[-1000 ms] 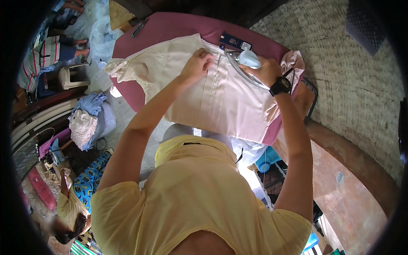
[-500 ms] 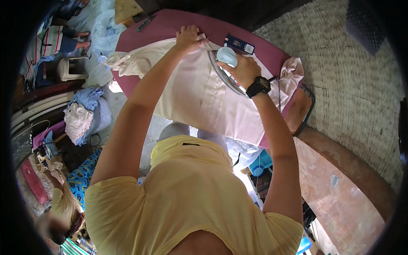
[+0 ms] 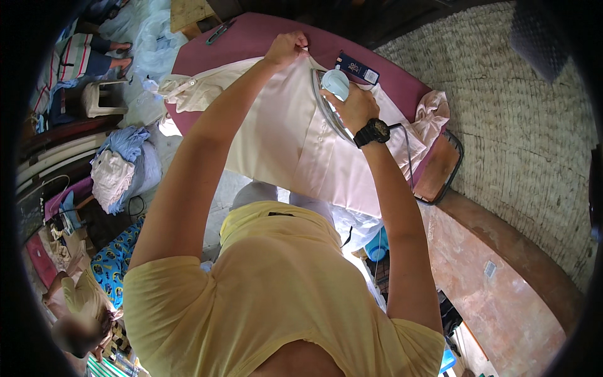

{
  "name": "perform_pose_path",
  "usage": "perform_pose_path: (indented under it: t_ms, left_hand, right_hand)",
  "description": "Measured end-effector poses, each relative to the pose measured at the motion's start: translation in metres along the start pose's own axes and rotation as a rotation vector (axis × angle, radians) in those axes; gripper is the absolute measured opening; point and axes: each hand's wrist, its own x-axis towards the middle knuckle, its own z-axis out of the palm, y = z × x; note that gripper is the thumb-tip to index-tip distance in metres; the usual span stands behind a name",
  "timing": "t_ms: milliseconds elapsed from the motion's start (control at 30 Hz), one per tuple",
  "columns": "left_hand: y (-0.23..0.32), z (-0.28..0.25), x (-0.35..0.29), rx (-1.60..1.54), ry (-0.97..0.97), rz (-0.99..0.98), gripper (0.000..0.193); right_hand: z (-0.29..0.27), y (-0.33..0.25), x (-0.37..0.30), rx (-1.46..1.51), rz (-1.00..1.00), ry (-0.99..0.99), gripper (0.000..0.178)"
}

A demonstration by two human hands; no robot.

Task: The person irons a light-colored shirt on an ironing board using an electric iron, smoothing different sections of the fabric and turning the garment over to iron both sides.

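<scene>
A cream buttoned shirt (image 3: 276, 135) lies spread over a maroon-covered ironing board (image 3: 254, 31). My right hand (image 3: 357, 108), with a black watch at the wrist, is closed round a clothes iron (image 3: 336, 81). The iron has a pale blue-grey top, and its soleplate rests on the shirt near the button strip. At the shirt's far edge, my left hand (image 3: 287, 49) pinches the cloth, fingers curled together. Just beyond the iron lies a dark blue tag or small packet (image 3: 356, 67) with a white label.
A dark cord runs from the iron past the bunched sleeve (image 3: 432, 110) at the right. A slim green-and-black tool (image 3: 220, 31) lies on the board's far left. Piled clothes (image 3: 122, 169), a white stool (image 3: 100, 98) and other people (image 3: 81, 314) are to the left.
My left hand has gone from lying spread on the cloth to pinching its far edge. The iron and my right hand have shifted very slightly.
</scene>
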Motion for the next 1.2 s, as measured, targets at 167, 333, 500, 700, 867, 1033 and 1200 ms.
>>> perform_pose_path:
  t_ms: [167,333,500,700,867,1033,1200]
  left_hand:
    - [0.014,-0.001,0.001,0.117,0.042,-0.038,0.029]
    - [0.004,-0.016,0.02,0.19,-0.144,-0.088,0.025]
    - [-0.004,-0.027,0.03,0.129,-0.243,-0.009,0.021]
    - [-0.024,-0.061,0.011,0.015,-0.2,0.001,0.019]
    - [-0.034,-0.086,-0.049,0.578,0.083,0.432,0.026]
    - [-0.038,-0.096,-0.049,0.385,0.015,0.107,0.022]
    - [-0.032,-0.069,-0.018,0.13,0.013,0.147,0.02]
  right_hand:
    - [0.014,-0.006,0.011,0.076,0.066,0.019,0.062]
    - [0.008,-0.047,0.014,0.126,0.223,0.075,0.069]
    - [0.047,-0.068,0.012,0.099,0.278,0.194,0.067]
    - [0.075,-0.086,0.018,0.034,0.353,0.276,0.063]
    - [0.082,-0.088,0.023,0.027,0.347,0.322,0.066]
    - [0.069,-0.096,0.011,0.011,0.314,0.341,0.062]
    - [0.075,-0.092,0.004,0.004,0.338,0.437,0.062]
